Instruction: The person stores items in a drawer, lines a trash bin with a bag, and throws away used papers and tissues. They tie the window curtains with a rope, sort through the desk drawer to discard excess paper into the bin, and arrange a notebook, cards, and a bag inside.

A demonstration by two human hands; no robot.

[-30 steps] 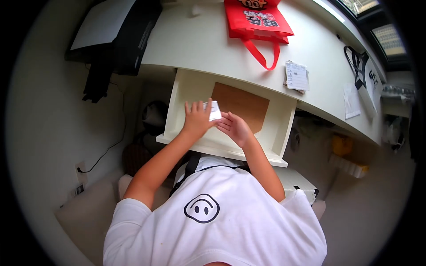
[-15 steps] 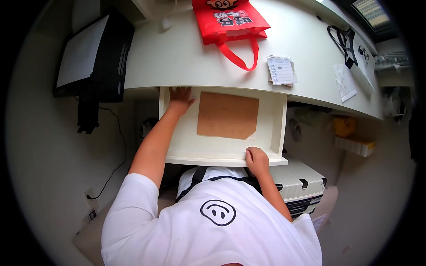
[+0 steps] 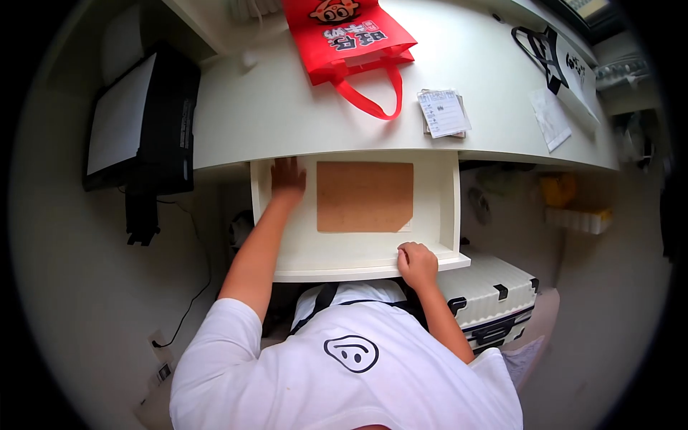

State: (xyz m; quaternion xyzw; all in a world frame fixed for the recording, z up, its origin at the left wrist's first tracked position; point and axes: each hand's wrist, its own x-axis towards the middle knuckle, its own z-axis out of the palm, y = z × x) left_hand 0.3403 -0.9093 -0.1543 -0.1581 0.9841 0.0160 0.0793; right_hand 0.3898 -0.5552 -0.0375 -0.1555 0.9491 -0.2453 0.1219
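Note:
A white drawer [image 3: 344,256] is pulled out from beneath the desk. My left hand [image 3: 288,180] reaches into its back left corner, fingers stretched forward and slightly smeared by motion; the tips come close to the desk's underside edge. I see nothing held in it. To the right of that hand, a flat brown board or folder [image 3: 365,197] with one cut corner lies on the drawer bottom. My right hand [image 3: 418,265] curls over the top of the drawer's front panel near its right end, thumb on the inner side.
On the desk [image 3: 287,115] lie a red tote bag [image 3: 358,43], a stack of cards [image 3: 443,113], a white paper [image 3: 550,120] and a white bag with black handles [image 3: 570,72]. A black printer [image 3: 161,118] stands left. A white suitcase [image 3: 491,290] is beside the drawer, lower right.
My view has shifted, so the desk and drawer sit slightly lower. My left hand's fingers have drawn closer together. My right hand stays on the drawer front.

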